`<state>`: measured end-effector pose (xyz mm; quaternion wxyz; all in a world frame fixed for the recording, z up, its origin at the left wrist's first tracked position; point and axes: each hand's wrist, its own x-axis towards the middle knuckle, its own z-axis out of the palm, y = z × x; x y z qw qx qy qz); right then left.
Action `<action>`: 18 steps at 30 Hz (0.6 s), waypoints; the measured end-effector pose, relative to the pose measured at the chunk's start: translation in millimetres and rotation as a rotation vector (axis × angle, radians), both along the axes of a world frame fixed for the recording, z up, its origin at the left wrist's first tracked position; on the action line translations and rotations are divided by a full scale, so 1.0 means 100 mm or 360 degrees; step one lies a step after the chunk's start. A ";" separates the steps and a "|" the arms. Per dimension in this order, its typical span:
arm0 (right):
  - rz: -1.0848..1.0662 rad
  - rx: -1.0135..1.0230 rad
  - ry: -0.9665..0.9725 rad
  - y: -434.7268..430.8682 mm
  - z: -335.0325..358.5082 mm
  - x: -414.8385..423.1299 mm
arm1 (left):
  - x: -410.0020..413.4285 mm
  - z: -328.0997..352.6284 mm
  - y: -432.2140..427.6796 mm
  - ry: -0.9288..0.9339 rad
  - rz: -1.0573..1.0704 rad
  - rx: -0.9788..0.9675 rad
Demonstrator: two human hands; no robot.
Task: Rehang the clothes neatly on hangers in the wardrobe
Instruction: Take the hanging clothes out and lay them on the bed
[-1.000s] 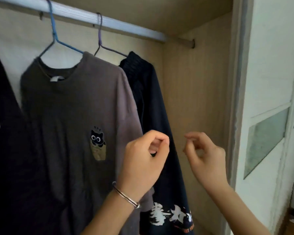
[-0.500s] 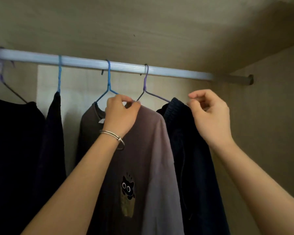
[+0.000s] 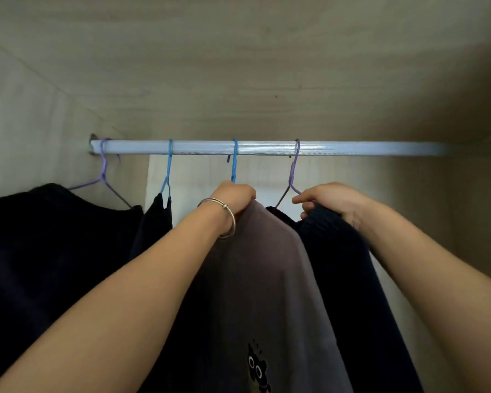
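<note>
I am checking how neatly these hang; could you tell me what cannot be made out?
Head view: collar of the grey T-shirt and shoulders of its blue hanger, covered by the left hand.
Head view: hem of the navy garment, cut by the bottom edge.
Head view: right end of the rod, lost in shadow.

I look up into the wardrobe (image 3: 408, 89), and its top panel (image 3: 238, 61) of pale wood-grain board fills the upper half of my view, meeting the left side wall (image 3: 20, 123) along a slanting seam. A white ribbed rail (image 3: 352, 148) runs across from a bracket (image 3: 92, 145) on that left wall, its right end lost in shadow. Behind the rail, the back wall (image 3: 201, 171) has a lighter cream panel in the middle with darker beige board on either side. The light is dim, and the right corner (image 3: 474, 211) is the darkest part.
</note>
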<state>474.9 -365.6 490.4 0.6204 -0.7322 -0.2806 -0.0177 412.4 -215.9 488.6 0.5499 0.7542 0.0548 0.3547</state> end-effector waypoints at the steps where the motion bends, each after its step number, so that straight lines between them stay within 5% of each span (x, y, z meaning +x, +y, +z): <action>1: -0.0004 0.0066 0.0007 0.04 -0.01 0.01 | -0.01 0.01 0.06 0.0003 0.0012 0.0012; 18: 0.0040 0.0176 -0.0104 0.74 0.05 -0.32 | -0.41 0.14 0.76 0.0166 0.0546 0.0655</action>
